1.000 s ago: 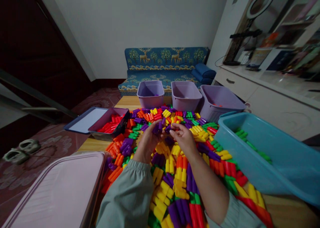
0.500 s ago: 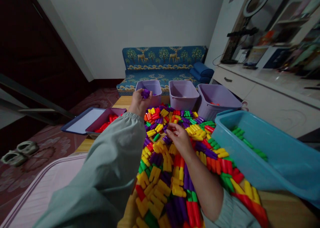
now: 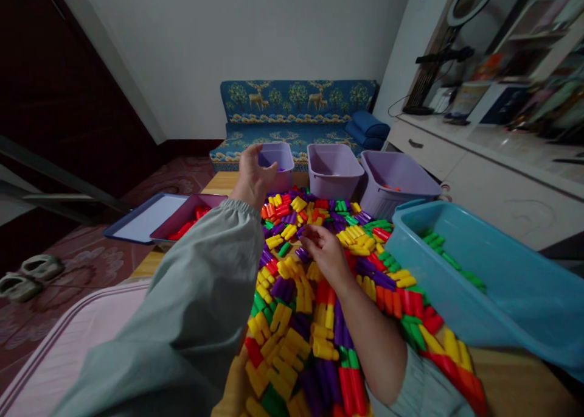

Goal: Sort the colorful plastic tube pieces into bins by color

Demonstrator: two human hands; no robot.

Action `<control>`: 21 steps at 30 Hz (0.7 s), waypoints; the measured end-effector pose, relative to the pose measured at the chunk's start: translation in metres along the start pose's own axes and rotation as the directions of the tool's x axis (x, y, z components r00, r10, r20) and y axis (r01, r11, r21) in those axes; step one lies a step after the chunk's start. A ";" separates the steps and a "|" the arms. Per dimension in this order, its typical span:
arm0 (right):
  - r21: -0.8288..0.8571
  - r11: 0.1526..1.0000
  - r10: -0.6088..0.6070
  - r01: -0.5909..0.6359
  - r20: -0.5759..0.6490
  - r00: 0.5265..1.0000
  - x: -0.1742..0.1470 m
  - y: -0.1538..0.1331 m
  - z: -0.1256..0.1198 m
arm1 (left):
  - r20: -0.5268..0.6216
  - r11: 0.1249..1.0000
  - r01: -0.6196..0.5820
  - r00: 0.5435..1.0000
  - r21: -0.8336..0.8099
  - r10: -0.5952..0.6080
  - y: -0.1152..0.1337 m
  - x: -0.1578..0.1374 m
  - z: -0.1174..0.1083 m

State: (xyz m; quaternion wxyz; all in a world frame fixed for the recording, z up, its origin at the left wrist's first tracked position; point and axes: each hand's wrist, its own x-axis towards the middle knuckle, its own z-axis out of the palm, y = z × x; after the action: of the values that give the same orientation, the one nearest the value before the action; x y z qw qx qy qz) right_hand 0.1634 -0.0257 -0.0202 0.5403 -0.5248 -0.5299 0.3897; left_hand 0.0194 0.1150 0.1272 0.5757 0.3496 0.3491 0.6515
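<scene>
My left hand (image 3: pixel 253 175) is open, with thumb and fingers apart, at the near left side of a small lilac bin (image 3: pixel 285 173). Purple plastic pieces show inside that bin, and nothing is visible in the hand. Over the spread of coloured plastic building blocks (image 3: pixel 292 350) on the table, my right hand (image 3: pixel 323 246) has its fingers curled into a pinch. A purple block shows right at its fingertips; whether it is gripped is unclear. Loose purple, yellow, red, orange and green blocks lie all around this hand.
Two more lilac bins, a middle one (image 3: pixel 335 182) and one with orange-red pieces (image 3: pixel 387 204), stand farther right. A large blue tub (image 3: pixel 460 319) holds green blocks. At left sits a purple box (image 3: pixel 159 231) of red blocks. Behind is a patterned sofa (image 3: pixel 296 128).
My left hand has opened, and the purple block it held has left it at the lilac bin. My right hand stays nearly in place, and the view has shifted slightly.
</scene>
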 end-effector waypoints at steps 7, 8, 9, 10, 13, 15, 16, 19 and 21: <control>-0.042 0.999 0.001 -0.002 -0.014 1.000 0.003 0.002 -0.001 | 0.046 0.897 0.079 0.993 0.436 -0.109 -0.054 -0.090 -0.048; -0.068 0.998 0.009 -0.009 -0.008 1.000 0.003 0.002 -0.002 | 0.093 0.797 0.018 0.991 0.604 -0.092 -0.063 -0.101 -0.059; -0.107 0.994 0.016 -0.016 0.003 1.000 0.003 0.000 -0.003 | 0.137 0.661 -0.058 0.988 0.748 -0.069 -0.071 -0.111 -0.069; -0.160 0.987 0.020 -0.017 0.018 1.000 0.002 -0.002 -0.004 | 0.192 0.495 -0.144 0.980 0.857 -0.048 -0.078 -0.118 -0.079; -0.375 0.926 -0.017 0.047 0.083 0.996 -0.001 -0.009 -0.008 | 0.278 0.097 -0.277 0.960 0.956 0.003 -0.090 -0.131 -0.100; -0.514 0.848 -0.061 0.130 0.149 0.987 -0.004 -0.014 -0.009 | 0.309 -0.036 -0.307 0.950 0.951 0.044 -0.093 -0.133 -0.107; -0.569 0.805 -0.079 0.168 0.178 0.981 -0.005 -0.016 -0.009 | 0.319 -0.070 -0.315 0.946 0.947 0.063 -0.094 -0.134 -0.109; -0.682 0.693 -0.130 0.234 0.201 0.971 -0.009 -0.018 -0.009 | 0.325 -0.072 -0.318 0.937 0.945 0.127 -0.099 -0.134 -0.109; -0.740 0.624 -0.189 0.251 0.168 0.967 -0.010 -0.019 -0.009 | 0.336 -0.020 -0.338 0.924 0.941 0.180 -0.103 -0.133 -0.108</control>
State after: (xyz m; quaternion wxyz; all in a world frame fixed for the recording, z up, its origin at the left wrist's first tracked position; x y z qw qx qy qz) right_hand 0.1683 -0.0397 -0.0025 0.2959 -0.6182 -0.7234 0.0839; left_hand -0.0084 -0.0136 -0.0239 0.0595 0.7432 0.5948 0.3007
